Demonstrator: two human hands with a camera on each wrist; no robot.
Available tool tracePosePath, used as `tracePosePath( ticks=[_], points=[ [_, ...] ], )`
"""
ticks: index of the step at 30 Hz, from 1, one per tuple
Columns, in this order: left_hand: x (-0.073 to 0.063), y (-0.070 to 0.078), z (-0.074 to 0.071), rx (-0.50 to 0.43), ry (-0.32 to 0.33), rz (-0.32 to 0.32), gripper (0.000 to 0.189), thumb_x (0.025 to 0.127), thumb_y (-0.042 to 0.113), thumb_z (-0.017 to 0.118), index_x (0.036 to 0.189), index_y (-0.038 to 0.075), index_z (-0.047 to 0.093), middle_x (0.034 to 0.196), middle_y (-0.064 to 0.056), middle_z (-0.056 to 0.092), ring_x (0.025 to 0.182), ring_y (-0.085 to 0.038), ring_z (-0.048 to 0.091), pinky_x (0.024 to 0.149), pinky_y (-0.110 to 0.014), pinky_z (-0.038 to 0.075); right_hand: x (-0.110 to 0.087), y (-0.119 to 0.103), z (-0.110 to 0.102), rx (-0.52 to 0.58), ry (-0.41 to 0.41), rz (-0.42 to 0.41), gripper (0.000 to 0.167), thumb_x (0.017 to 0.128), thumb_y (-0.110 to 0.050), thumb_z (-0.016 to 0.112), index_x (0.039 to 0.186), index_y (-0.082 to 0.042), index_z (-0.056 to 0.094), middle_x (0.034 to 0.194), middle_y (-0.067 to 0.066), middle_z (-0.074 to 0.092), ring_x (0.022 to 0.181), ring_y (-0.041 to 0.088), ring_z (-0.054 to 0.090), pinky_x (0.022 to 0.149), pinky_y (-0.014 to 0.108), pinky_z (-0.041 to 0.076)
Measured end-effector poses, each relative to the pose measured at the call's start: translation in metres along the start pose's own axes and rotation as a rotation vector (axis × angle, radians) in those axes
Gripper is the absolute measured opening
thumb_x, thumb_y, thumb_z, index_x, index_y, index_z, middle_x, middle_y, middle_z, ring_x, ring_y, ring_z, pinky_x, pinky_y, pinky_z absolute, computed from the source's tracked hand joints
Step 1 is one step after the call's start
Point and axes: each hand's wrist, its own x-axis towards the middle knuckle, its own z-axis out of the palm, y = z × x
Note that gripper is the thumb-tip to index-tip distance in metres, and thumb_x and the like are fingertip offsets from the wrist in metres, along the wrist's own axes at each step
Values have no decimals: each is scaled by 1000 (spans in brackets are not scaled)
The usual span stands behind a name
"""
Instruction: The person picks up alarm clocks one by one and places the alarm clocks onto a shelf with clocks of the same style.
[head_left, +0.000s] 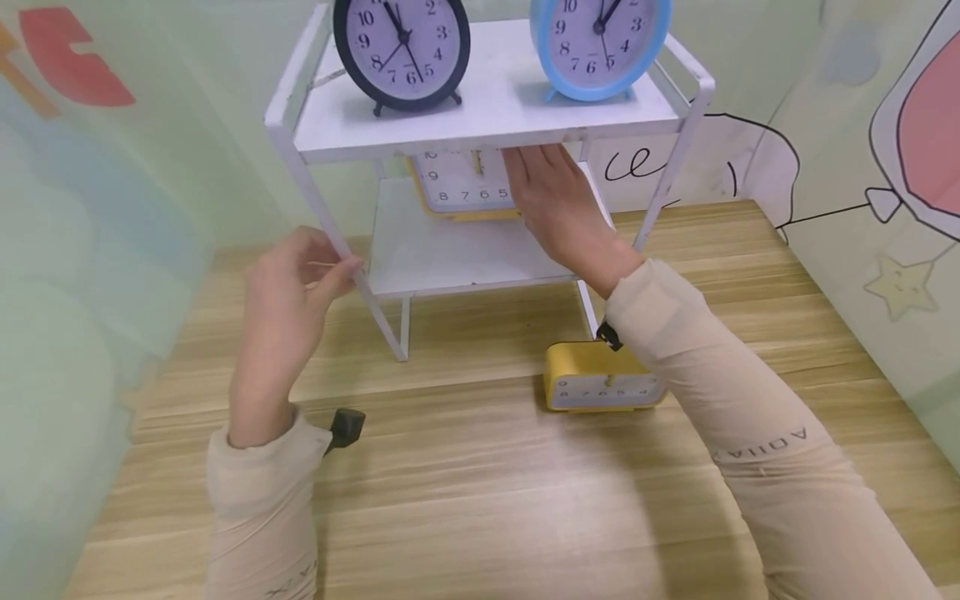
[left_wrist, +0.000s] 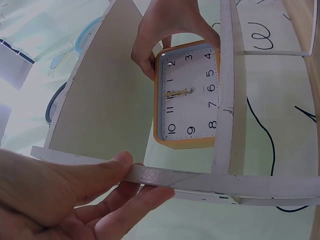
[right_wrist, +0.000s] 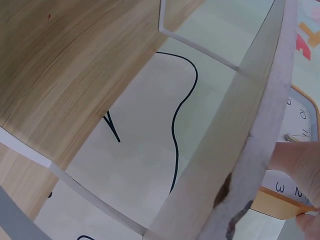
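A white metal two-tier shelf [head_left: 480,260] stands on the wooden surface. On its lower tier is a square clock [head_left: 463,185] with a yellow-orange frame and white dial, partly hidden by the upper tier. My right hand [head_left: 558,208] reaches in under the upper board and grips this clock by its right side; in the left wrist view, the fingers lie over the frame [left_wrist: 158,120]. Between thumb and fingers, my left hand [head_left: 288,304] pinches the shelf's front left post [left_wrist: 160,176].
Up on the top tier stand a round black clock [head_left: 403,42] and a round light-blue clock [head_left: 598,42]. A yellow rectangular clock [head_left: 588,360] sits on the wooden surface [head_left: 450,500] in front, below my right forearm. Walls with painted drawings [head_left: 825,125] close in behind and beside.
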Motion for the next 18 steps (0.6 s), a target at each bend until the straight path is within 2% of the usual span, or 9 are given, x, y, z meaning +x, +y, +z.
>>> tracePosePath(
  ticks=[8, 15, 18],
  points=[
    [0, 0, 0, -11, 2, 7, 24, 96, 18, 69, 107, -3, 64, 102, -15, 70, 92, -29, 70, 83, -29, 58, 2, 3, 1, 41, -71, 41, 57, 97, 15, 35, 151, 11, 19, 153, 29, 28, 146, 37, 23, 122, 36, 13],
    [0, 0, 0, -4, 1, 2, 25, 96, 20, 68, 107, -2, 64, 102, -15, 70, 92, -29, 70, 83, -29, 58, 2, 6, 3, 10, -83, 69, 54, 99, 10, 40, 151, 9, 23, 150, 26, 35, 138, 36, 38, 114, 41, 36],
    [0, 0, 0, -5, 2, 4, 25, 96, 20, 68, 107, -2, 64, 102, -15, 70, 92, -29, 70, 83, -29, 58, 3, 6, 3, 13, -91, 73, 56, 99, 12, 40, 151, 8, 22, 152, 25, 34, 138, 35, 38, 113, 42, 38]
  ],
)
